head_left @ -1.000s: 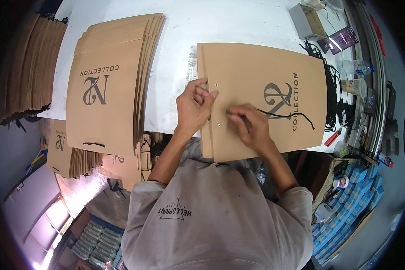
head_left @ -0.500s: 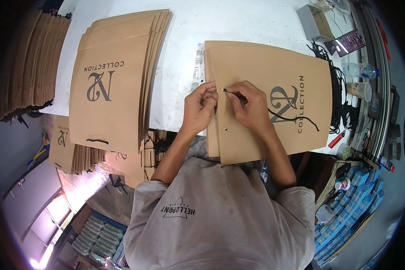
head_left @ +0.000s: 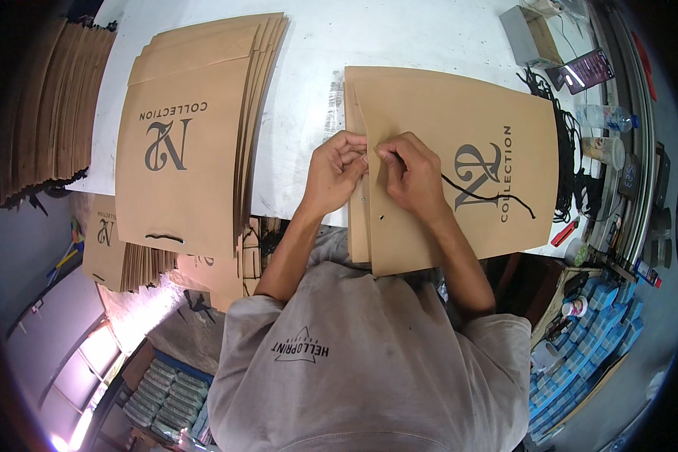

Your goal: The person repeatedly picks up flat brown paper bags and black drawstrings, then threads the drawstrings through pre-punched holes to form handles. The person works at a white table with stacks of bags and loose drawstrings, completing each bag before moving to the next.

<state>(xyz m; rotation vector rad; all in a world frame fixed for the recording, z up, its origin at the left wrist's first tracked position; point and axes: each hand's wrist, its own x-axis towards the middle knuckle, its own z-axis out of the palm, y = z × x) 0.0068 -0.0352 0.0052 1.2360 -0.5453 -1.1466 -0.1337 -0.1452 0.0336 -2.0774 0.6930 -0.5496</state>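
Observation:
A brown paper bag [head_left: 422, 98] with dark print lies sideways in front of me, its opening toward the left, on top of another brown sheet or bag. My left hand [head_left: 337, 173] is at that open edge, fingers curled, with the fingertips partly behind the top layer. My right hand [head_left: 413, 173] pinches a black cord [head_left: 508, 196] close to the upper hole, pressed near the paper. The cord's loose length trails right across the print. A lower punched hole [head_left: 381, 218] shows bare. The cord's end between the hands is hidden by the fingers.
Left stands a stack of printed bags [head_left: 188, 75], the top one with a black cord handle [head_left: 164, 238]. More bags [head_left: 45, 105] are stacked far left. At right lie black cords [head_left: 569, 151], a phone [head_left: 586, 71], a bottle [head_left: 610, 117], a cup [head_left: 604, 151] and a red cutter [head_left: 564, 233].
My right fingers have turned and closed in at the upper hole, covering the cord tip that showed there. My left fingertips have moved slightly further behind the bag's edge.

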